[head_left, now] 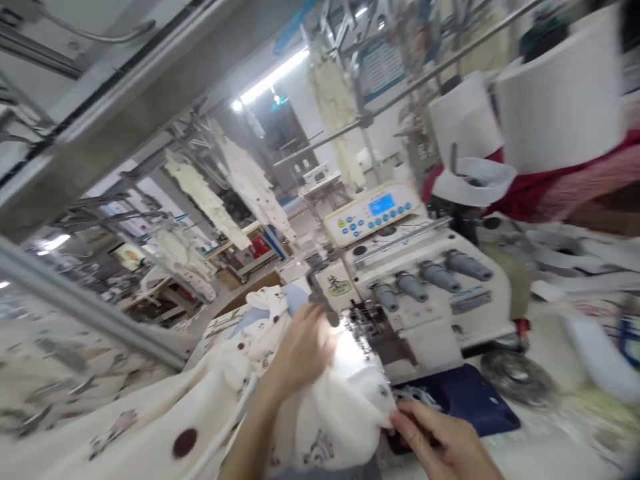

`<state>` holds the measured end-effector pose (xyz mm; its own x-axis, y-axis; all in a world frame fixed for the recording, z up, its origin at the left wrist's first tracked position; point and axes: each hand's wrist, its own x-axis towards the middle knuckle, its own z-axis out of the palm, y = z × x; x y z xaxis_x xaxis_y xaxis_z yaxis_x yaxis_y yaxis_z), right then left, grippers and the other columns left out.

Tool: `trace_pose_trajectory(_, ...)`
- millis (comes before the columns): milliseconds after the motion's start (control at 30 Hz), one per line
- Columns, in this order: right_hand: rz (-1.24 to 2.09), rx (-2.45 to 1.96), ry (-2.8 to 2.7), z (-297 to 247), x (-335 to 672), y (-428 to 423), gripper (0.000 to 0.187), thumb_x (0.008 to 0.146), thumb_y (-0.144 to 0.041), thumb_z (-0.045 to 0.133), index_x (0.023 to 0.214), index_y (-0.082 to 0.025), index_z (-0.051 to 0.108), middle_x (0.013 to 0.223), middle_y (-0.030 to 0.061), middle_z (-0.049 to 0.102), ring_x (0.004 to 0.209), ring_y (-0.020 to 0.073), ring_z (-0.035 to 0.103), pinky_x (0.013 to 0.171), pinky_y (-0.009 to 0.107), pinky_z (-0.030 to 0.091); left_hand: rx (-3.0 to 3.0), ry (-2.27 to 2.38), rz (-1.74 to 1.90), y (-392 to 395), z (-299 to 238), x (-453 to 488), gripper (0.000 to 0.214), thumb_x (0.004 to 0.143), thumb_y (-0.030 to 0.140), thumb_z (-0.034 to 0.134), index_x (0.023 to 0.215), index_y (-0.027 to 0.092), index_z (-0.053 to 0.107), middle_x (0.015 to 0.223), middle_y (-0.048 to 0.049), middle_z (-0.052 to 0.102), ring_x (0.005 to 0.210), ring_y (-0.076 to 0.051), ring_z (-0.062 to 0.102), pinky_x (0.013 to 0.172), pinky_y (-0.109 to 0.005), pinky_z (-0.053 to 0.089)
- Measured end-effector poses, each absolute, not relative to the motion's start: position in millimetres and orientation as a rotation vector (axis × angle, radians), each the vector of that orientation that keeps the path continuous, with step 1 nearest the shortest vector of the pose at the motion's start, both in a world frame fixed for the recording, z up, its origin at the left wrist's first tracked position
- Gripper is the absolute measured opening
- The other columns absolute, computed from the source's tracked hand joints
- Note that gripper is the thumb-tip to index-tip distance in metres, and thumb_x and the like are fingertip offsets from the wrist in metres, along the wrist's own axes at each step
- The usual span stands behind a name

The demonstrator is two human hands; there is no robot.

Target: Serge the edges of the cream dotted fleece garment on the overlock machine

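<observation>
Left hand presses the printed cloth flat, fingers right beside the needle area of the sewing machine. Right hand pinches the cloth's edge nearer the body. Risks: fingertips drawn in with the feed; bunched cloth under both hands skewing the seam.

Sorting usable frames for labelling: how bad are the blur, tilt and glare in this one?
Head view: strongly tilted; motion blur smears the left hand, right hand and printed fabric; the machine's work light blows out the cloth near the needle; the sewing machine stays fairly legible; the ceiling strip light flares.
</observation>
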<state>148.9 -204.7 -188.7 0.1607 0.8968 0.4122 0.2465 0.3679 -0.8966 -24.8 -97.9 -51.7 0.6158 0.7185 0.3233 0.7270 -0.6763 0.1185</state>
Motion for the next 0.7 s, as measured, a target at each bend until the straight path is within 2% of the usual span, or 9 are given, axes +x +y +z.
trace_pose_trajectory(67,0.408,-1.259,-1.354,-188.9,192.8,-210.8,0.031,0.084,-0.05,0.056,0.099,-0.025,0.068,0.097,0.0026,0.068,0.084,0.0206,0.066,0.079,0.026,0.054,-2.689,-1.105,-0.637,-129.5,-49.6,-37.7,0.034,0.082,0.009,0.05,0.114,0.018,0.056,0.117,-0.0112,0.059,0.115,-0.024,0.054,0.096,-0.039,0.047)
trace_pose_trajectory(133,-0.266,-1.705,-1.244,-191.5,242.8,-216.5,0.047,0.089,-0.058,0.044,0.105,-0.018,0.063,0.092,0.0095,0.066,0.08,0.026,0.065,0.068,0.036,0.053,-2.614,-0.868,-0.726,-154.7,-51.2,-47.4,0.034,0.081,0.007,0.053,0.113,0.02,0.057,0.116,-0.0102,0.06,0.117,-0.023,0.053,0.098,-0.036,0.047)
trace_pose_trajectory(167,-0.482,-1.947,-1.236,-194.1,266.0,-218.6,0.056,0.09,-0.064,0.038,0.101,-0.014,0.062,0.083,0.0125,0.064,0.073,0.0292,0.064,0.055,0.038,0.05,-2.601,-0.768,-0.748,-164.2,-53.1,-48.5,0.034,0.081,0.006,0.056,0.111,0.02,0.058,0.114,-0.0094,0.062,0.116,-0.022,0.054,0.098,-0.034,0.047)
trace_pose_trajectory(200,-0.527,-2.027,-1.243,-197.6,286.1,-219.9,0.057,0.088,-0.065,0.041,0.094,-0.012,0.062,0.077,0.0146,0.063,0.068,0.0312,0.063,0.051,0.039,0.048,-2.605,-0.696,-0.764,-171.8,-55.1,-46.6,0.033,0.08,0.005,0.057,0.109,0.02,0.059,0.111,-0.0087,0.063,0.115,-0.022,0.055,0.097,-0.032,0.048)
trace_pose_trajectory(300,-0.535,-2.037,-1.321,-208.6,320.5,-221.4,0.045,0.088,-0.057,0.046,0.074,-0.017,0.059,0.061,0.01,0.059,0.045,0.0222,0.056,0.036,0.029,0.037,-2.686,-0.641,-0.85,-185.3,-59.7,-27.6,0.031,0.079,0.001,0.057,0.104,0.019,0.059,0.105,-0.0089,0.065,0.11,-0.021,0.058,0.092,-0.031,0.051)
trace_pose_trajectory(433,-0.536,-1.964,-1.314,-202.6,310.0,-234.1,0.023,0.091,-0.04,0.049,0.083,-0.019,0.055,0.065,0.0067,0.062,0.045,0.0168,0.057,0.036,0.022,0.038,-2.94,-0.577,-0.948,-191.8,-58.8,-1.1,0.03,0.08,0.002,0.053,0.105,0.018,0.056,0.103,-0.0095,0.063,0.103,-0.018,0.06,0.087,-0.028,0.053)
trace_pose_trajectory(567,-0.426,-1.611,-1.362,-170.4,259.4,-252.4,0.025,0.092,-0.044,0.05,0.096,-0.02,0.054,0.077,0.0051,0.063,0.06,0.0162,0.062,0.056,0.024,0.05,-3.231,-1.113,-1.011,-197.4,-52.7,10.5,0.028,0.089,0.021,0.054,0.117,0.021,0.053,0.107,-0.0085,0.062,0.092,-0.016,0.063,0.083,-0.03,0.053)
trace_pose_trajectory(667,-0.267,-1.128,-1.683,-150.5,217.2,-254.4,0.009,0.093,-0.026,0.051,0.1,-0.021,0.056,0.088,0.0028,0.063,0.077,0.0139,0.063,0.074,0.021,0.051,-3.419,-1.73,-1.132,-195.0,-42.9,14.9,0.049,0.09,0.043,0.052,0.132,0.019,0.043,0.116,-0.0127,0.06,0.091,-0.018,0.065,0.08,-0.033,0.055)
trace_pose_trajectory(700,-0.23,-0.995,-1.788,-147.0,206.2,-252.6,0.013,0.093,-0.019,0.049,0.103,-0.02,0.056,0.094,0.0032,0.064,0.084,0.0135,0.063,0.079,0.02,0.051,-3.5,-1.882,-1.142,-191.9,-38.9,14.7,0.056,0.087,0.047,0.055,0.133,0.018,0.043,0.114,-0.0133,0.061,0.088,-0.019,0.065,0.077,-0.034,0.056)
